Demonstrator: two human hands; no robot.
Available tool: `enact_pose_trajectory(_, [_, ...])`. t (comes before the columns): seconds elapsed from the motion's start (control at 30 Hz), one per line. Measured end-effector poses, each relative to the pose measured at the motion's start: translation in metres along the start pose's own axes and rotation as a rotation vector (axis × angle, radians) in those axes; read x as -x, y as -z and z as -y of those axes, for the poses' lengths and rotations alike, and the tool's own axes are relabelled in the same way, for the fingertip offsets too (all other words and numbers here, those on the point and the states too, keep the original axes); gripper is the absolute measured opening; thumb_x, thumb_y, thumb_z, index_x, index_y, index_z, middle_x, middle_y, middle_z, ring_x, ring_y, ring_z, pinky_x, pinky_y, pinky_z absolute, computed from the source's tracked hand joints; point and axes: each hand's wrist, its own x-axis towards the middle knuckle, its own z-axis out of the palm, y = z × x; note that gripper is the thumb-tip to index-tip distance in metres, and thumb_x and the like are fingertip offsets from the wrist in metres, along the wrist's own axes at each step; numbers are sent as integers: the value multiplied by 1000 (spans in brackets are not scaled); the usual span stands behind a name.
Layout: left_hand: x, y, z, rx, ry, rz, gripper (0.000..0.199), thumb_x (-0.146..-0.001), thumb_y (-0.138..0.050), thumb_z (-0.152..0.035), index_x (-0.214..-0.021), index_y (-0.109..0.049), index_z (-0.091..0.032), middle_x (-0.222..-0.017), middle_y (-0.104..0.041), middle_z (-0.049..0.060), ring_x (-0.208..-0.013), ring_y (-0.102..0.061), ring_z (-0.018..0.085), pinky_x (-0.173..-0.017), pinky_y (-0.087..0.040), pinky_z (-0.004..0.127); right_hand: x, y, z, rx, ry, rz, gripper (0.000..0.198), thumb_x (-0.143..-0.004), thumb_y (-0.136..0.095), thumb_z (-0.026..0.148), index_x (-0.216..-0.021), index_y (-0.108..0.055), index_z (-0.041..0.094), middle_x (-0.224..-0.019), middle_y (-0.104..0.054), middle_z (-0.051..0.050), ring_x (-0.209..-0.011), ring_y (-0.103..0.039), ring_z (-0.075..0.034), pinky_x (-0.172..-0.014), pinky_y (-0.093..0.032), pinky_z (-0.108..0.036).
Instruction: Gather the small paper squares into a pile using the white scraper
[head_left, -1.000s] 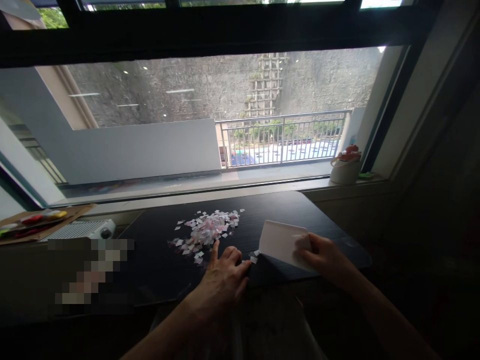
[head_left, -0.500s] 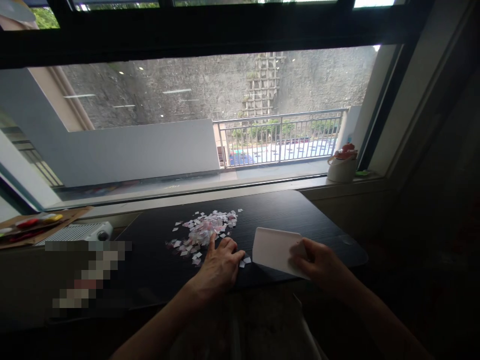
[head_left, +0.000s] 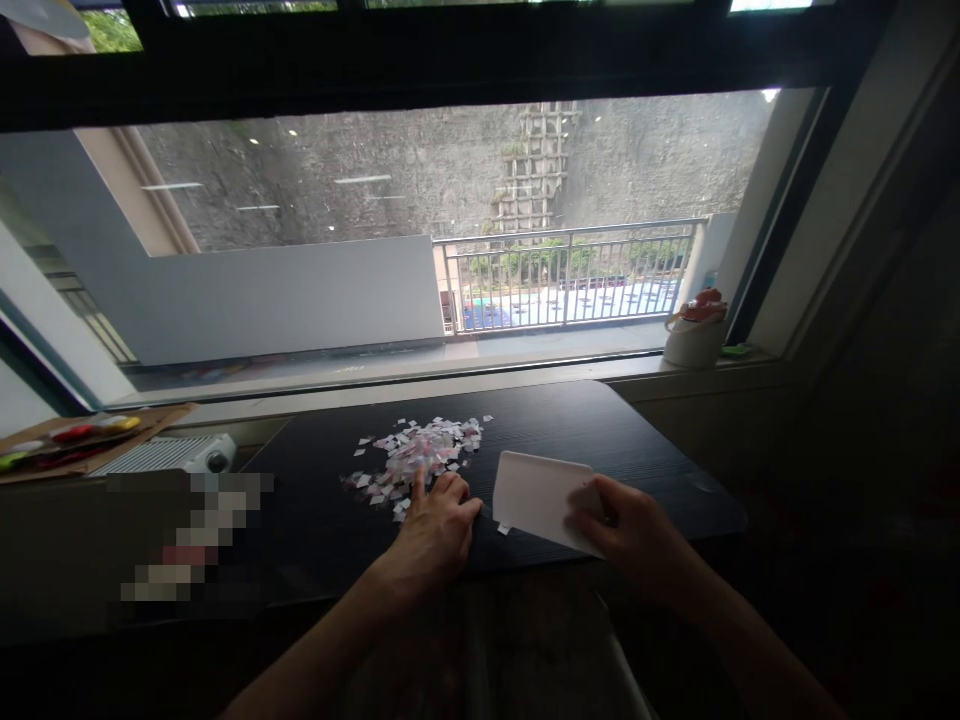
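A pile of small white and pinkish paper pieces (head_left: 427, 448) lies loose on the black tabletop (head_left: 551, 415). At its near edge is my left hand (head_left: 435, 520), palm down, fingers apart, with the index finger reaching to the pieces. My right hand (head_left: 622, 515) grips a flat white rectangular card (head_left: 536, 490) with rounded corners by its right end. The card is tilted over the table, to the right of my left hand. By its lower left edge shows a single paper piece (head_left: 503, 529).
Behind the table runs a window sill (head_left: 480, 378) with a white bottle with an orange top (head_left: 696, 330) at its right. Over on the left are a white ridged box-shaped device (head_left: 165, 456) and a brown board (head_left: 112, 440) with coloured things on it.
The card has shifted left in my right hand, nearer my left hand. Fewer of the loose pieces between the two hands show. My left hand has moved very little.
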Motion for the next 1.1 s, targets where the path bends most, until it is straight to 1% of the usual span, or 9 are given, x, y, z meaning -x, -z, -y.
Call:
enact_pose_trajectory(0.13, [9,3,4,27,-8,-73,25,-81,-45,-14,-95,-64,-22,-102,-61,6,-114,-49,25,-108,-16,61,-1,5,-11,43,-11,-5,8,-74,-54,26,-69,-55,20,-60,-56,3,-56,-52,-14,-53,-39,-24])
enact_pose_trajectory(0.2, [17,5,8,44,-5,-128,26,-81,-45,-15,-99,-63,-22,-103,-61,6,-115,-48,25,-108,-15,61,-7,12,-21,75,-33,-49,11,-74,-55,31,-72,-56,21,-61,-58,2,-58,-54,-15,-54,-40,-26])
enact_pose_trajectory(0.33, [41,3,22,39,1,-238,32,-83,-43,-16,-109,-60,-26,-107,-62,4,-116,-48,24,-108,-17,59,-26,20,-41,-28,-42,-88,20,-72,-58,37,-81,-61,20,-73,-66,-3,-69,-63,-21,-61,-47,-29])
enact_pose_trajectory(0.43, [65,-8,37,38,47,-298,32,-83,-45,-21,-111,-60,-29,-108,-63,4,-114,-51,24,-106,-23,57,-34,20,-50,-108,-76,-41,20,-68,-62,36,-78,-62,18,-70,-67,-3,-68,-63,-21,-60,-48,-30])
enact_pose_trajectory(0.53, [91,-21,54,22,95,-344,31,-84,-45,-27,-111,-61,-32,-109,-65,3,-112,-54,25,-104,-27,57,-33,25,-53,-220,-124,79,21,-64,-63,34,-76,-63,17,-69,-68,-3,-67,-64,-20,-59,-48,-29])
enact_pose_trajectory(0.6, [108,-29,63,13,128,-355,31,-85,-45,-32,-112,-60,-33,-110,-65,3,-113,-54,26,-103,-30,55,-32,30,-55,-280,-143,121,21,-63,-63,33,-76,-64,17,-72,-69,-2,-69,-65,-20,-61,-48,-29])
enact_pose_trajectory(0.77, [137,-43,73,18,197,-370,33,-86,-44,-38,-115,-59,-34,-114,-65,3,-114,-55,27,-101,-35,53,-38,37,-59,-303,-212,62,21,-57,-64,30,-73,-63,16,-69,-68,-2,-66,-63,-19,-59,-47,-29])
enact_pose_trajectory(1.0, [152,-57,78,-16,216,-388,35,-85,-43,-44,-113,-62,-35,-112,-67,1,-110,-59,28,-96,-42,52,-40,25,-52,-350,-259,184,17,-51,-62,22,-66,-65,15,-65,-67,-1,-64,-62,-17,-57,-46,-26])
enact_pose_trajectory(1.1, [155,-59,80,-27,212,-380,35,-85,-43,-45,-114,-61,-36,-112,-68,1,-110,-59,27,-96,-43,51,-37,24,-48,-382,-269,240,16,-51,-62,20,-66,-65,15,-65,-67,0,-64,-62,-17,-58,-46,-26])
